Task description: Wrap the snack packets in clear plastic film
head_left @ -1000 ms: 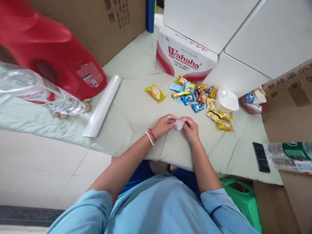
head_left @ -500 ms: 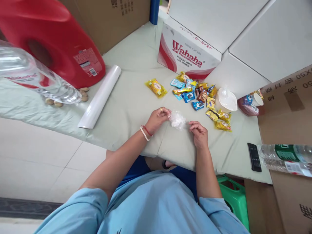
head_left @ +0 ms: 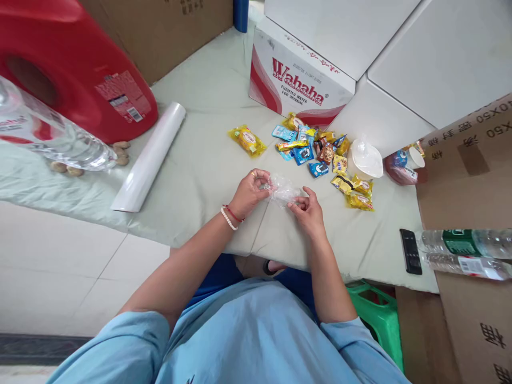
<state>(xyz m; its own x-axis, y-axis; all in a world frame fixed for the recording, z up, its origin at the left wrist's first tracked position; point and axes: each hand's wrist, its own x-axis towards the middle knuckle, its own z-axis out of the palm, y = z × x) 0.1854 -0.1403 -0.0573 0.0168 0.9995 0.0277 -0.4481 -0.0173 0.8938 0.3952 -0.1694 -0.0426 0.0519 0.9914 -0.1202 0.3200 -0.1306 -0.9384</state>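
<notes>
A crumpled piece of clear plastic film (head_left: 283,191) is held between my two hands above the cloth-covered table. My left hand (head_left: 248,196), wearing a red cord and a pale bead bracelet, pinches its left side. My right hand (head_left: 310,214) has thumb and fingertips closed on the lower right edge. Beyond the hands lie wrapped snacks: a yellow packet (head_left: 247,141) on its own, a blue packet (head_left: 318,169) and several others in a pile. A white bowl (head_left: 365,162) with clear plastic on top stands right of the pile.
At left are a white roll (head_left: 150,154), a large red jug (head_left: 100,80), a clear water bottle (head_left: 68,136) and walnuts (head_left: 120,152). Behind the snacks stands a Wahaha carton (head_left: 298,80). A black phone-like object (head_left: 410,252) and two bottles (head_left: 464,242) lie at right.
My right hand has moved left and now meets the plastic film, from which it was slightly apart. The film looks more spread out. The whole view has shifted a little.
</notes>
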